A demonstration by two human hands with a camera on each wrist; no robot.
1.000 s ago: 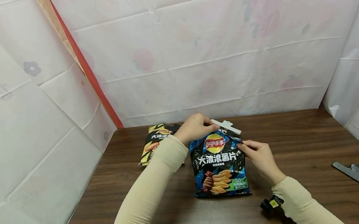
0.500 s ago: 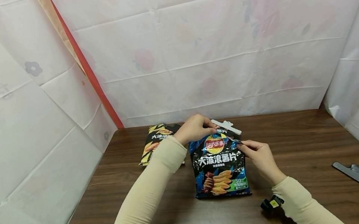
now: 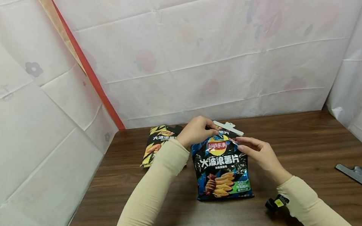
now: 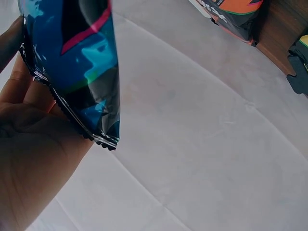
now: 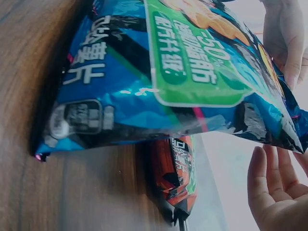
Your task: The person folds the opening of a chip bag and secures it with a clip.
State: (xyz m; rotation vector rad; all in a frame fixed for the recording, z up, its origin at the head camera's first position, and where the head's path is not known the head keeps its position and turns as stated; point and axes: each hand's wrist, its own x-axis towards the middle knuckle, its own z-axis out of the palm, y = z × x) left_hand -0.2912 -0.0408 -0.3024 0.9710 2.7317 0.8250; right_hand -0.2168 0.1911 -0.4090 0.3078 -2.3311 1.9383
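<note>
A blue and black bag of potato chips stands upright on the table, its printed front toward me. My left hand pinches its top edge; in the left wrist view the thumb and fingers lie on either side of the crimped seal. Beside the top right corner is my right hand, thumb and forefinger apart, their tips at the bag's edge. In the right wrist view its fingers are fairly straight below that edge. The right thumb is out of that view.
Behind stands an orange and black chip bag with a white bag clip across its top. A yellow and black chip bag lies at the back left. A dark grey clip lies on the wooden table at right.
My right hand has shifted slightly upward along the bag's top right corner, thumb and forefinger now spread. My left hand has stayed at the top edge, and the bag has hardly moved.
</note>
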